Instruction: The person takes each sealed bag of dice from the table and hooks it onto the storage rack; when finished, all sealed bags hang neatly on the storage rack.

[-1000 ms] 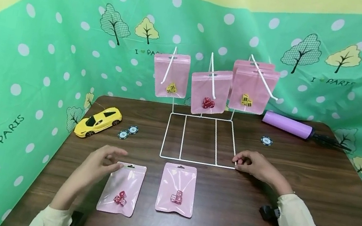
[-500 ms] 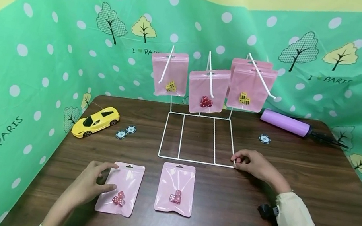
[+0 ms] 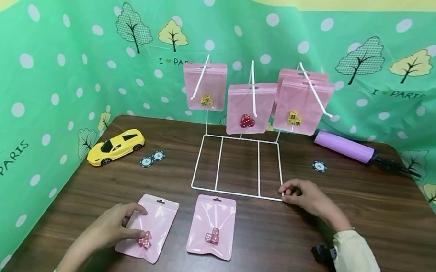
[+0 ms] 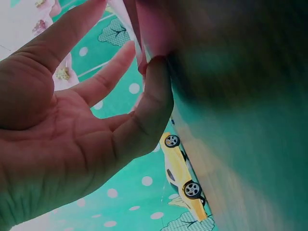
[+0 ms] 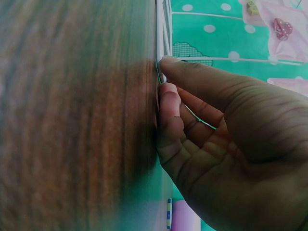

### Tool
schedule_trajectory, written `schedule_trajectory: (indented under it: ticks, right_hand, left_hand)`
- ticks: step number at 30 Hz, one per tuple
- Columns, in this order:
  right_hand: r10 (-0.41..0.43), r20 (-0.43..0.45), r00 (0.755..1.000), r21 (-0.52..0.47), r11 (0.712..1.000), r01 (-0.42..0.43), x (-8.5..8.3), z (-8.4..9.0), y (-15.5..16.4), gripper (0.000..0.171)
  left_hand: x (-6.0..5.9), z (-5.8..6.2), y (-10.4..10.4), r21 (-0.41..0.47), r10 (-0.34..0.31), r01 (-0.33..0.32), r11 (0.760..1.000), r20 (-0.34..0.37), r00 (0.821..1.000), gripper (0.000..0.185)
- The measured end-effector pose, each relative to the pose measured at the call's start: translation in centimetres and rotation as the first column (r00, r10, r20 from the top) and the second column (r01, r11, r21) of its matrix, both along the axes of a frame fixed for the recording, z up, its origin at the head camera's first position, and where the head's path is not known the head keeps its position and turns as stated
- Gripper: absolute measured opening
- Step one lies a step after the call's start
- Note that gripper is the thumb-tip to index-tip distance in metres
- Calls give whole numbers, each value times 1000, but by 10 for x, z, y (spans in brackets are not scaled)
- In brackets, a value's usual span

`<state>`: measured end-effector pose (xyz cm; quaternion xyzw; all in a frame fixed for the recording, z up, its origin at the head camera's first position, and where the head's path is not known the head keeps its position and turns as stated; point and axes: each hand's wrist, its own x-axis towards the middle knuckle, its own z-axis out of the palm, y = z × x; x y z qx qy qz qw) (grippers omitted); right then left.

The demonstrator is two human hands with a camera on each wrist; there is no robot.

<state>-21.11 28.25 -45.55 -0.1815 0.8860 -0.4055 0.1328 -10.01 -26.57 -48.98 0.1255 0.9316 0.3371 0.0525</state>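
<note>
Left hand (image 3: 112, 225): pinching one bag (image 3: 160, 223) by its left side, thumb on top at the red dice (image 3: 146, 242).

Pinched bag: pink, extending toward three o'clock from the fingers (twelve being straight away from the wearer). Long axis from one to seven o'clock, slot (image 3: 161, 201) at the one o'clock end. Flat on the table (image 3: 264, 270) or slightly raised: cannot tell. Nearer hand: clearly the left.

Second bag (image 3: 213, 222): pink, loose on the table, at three o'clock from the left fingers, apart from the first. Long axis close to twelve and six.

Rack (image 3: 236, 193): white wire, toward two o'clock from the left fingers, well apart from the pinched bag.

Right hand (image 3: 308, 199): gripping the rack's front corner, at four o'clock on the base.

Hooks (image 3: 200, 77): three, at the rack's twelve o'clock side. Hung bags (image 3: 203, 82): one left, one middle, two right.

Car (image 3: 116, 146): yellow, at eleven o'clock from the left fingers.

Pump (image 3: 345, 146): purple, between one and two o'clock from the right hand.
</note>
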Motion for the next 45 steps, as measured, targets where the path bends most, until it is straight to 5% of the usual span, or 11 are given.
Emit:
schedule_trajectory:
  ticks: [3,8,18,25,35,40,45]
  right_hand:
    - [-3,3,1000,3,1000,3,0,0,0,14]
    - [-10,11,1000,-5,1000,10,-1,0,0,13]
    - [-14,1,1000,-12,1000,14,0,-1,0,13]
    - [-15,0,1000,-7,1000,15,0,0,-1,14]
    - [-21,38,999,4,1000,20,0,-3,-2,15]
    - [-22,37,999,3,1000,22,0,-3,-2,14]
    - [-29,35,999,-2,1000,29,0,-3,-1,14]
  left_hand:
    - [0,5,1,21,-9,8,1000,41,999,39]
    - [6,38,16,-6,63,-63,998,150,987,16]
    - [0,48,-1,-13,53,-52,999,92,994,28]
    - [-4,78,-11,-68,177,-169,983,120,977,33]
    - [-14,104,-25,-48,288,-295,954,-111,951,34]
    - [-17,108,-20,36,295,-298,954,-298,908,32]
    - [-17,118,-8,158,290,-247,956,-394,872,34]
